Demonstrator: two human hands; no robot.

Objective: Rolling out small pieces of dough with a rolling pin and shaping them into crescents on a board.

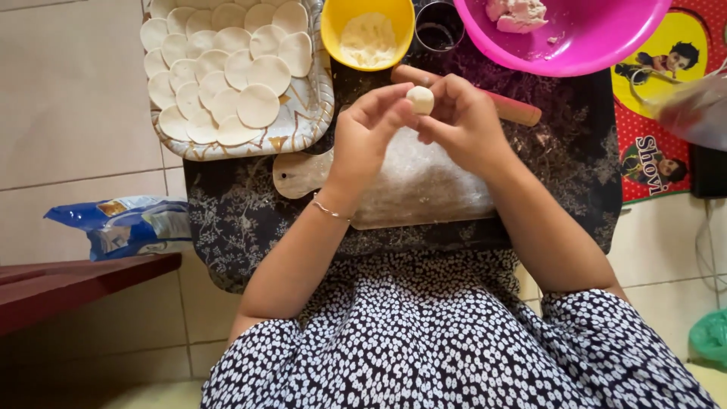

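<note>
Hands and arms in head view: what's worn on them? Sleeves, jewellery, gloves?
Both hands are bare, no gloves. The left hand has a thin metal bracelet at the wrist; the right hand shows no jewellery. Forearms are uncovered. Short sleeves of a dark garment with a white spotted print end near the elbows.

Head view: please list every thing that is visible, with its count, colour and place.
dough ball: one, cream, between both hands' fingertips
wooden board: one, floured, below the hands
rolling pin: one, wooden, behind the hands
tray: one, patterned, upper left, holds many pale dough discs
yellow bowl: one, top, holds flour
pink bowl: one, top right, holds dough
blue packet: one, floor left
left hand: one
right hand: one
</note>
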